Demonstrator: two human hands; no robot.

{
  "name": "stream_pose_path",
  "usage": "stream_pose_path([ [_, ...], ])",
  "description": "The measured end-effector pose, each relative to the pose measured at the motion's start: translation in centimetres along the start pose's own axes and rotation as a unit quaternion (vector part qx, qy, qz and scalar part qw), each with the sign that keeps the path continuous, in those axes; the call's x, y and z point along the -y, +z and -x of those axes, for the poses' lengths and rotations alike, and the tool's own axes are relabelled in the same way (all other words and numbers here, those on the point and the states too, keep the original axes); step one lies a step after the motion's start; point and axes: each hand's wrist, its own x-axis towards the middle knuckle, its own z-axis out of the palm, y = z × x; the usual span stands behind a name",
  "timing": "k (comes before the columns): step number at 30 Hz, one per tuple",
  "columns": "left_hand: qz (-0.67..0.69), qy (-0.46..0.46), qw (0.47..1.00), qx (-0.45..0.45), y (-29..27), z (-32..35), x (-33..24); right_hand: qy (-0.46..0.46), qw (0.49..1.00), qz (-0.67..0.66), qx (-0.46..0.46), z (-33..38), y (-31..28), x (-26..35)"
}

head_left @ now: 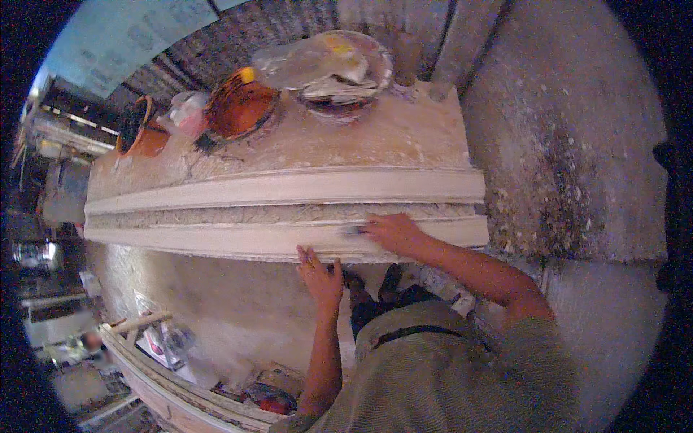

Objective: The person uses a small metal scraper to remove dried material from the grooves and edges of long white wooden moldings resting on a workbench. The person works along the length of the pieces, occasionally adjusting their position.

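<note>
Two long off-white mouldings lie side by side along the table, the far moulding [289, 187] and the near moulding [253, 239], with a rough gap between them. My right hand [392, 234] is closed on a small grey piece [352, 231] pressed to the near moulding's face, right of its middle. Motion blurs that piece, so its kind cannot be made out. My left hand [320, 277] rests at the near moulding's front edge, fingers stretched out and apart, holding nothing.
Behind the mouldings on the worktable [346, 148] stand an orange bowl [242, 112], another orange container [151, 137] and a basin [382, 61] heaped with white-smeared material. A wall [577, 130] rises at the right. At the lower left lies a long wooden frame [180, 397].
</note>
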Motion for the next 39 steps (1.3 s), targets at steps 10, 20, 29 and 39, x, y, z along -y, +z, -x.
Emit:
stream_pose_path([
  [10, 0.142, -0.001, 0.988, 0.06, -3.8, -0.5, 2.2, -0.01, 0.999, 0.034, 0.032, -1.4, -4.1, 1.5],
  [20, 0.227, -0.019, 0.973, -0.035, -2.2, -0.9, 13.8, 0.021, 0.998, -0.057, -0.008, -21.2, 4.4, 16.8],
  [29, 0.263, -0.132, 0.951, -0.096, -6.1, 0.3, 24.0, 0.259, 0.925, -0.255, -0.11, 2.7, -1.5, 0.3],
  [39, 0.308, -0.11, 0.944, -0.034, -9.7, -0.5, 15.0, 0.164, 0.946, -0.231, -0.161, -25.5, 7.0, 21.0],
])
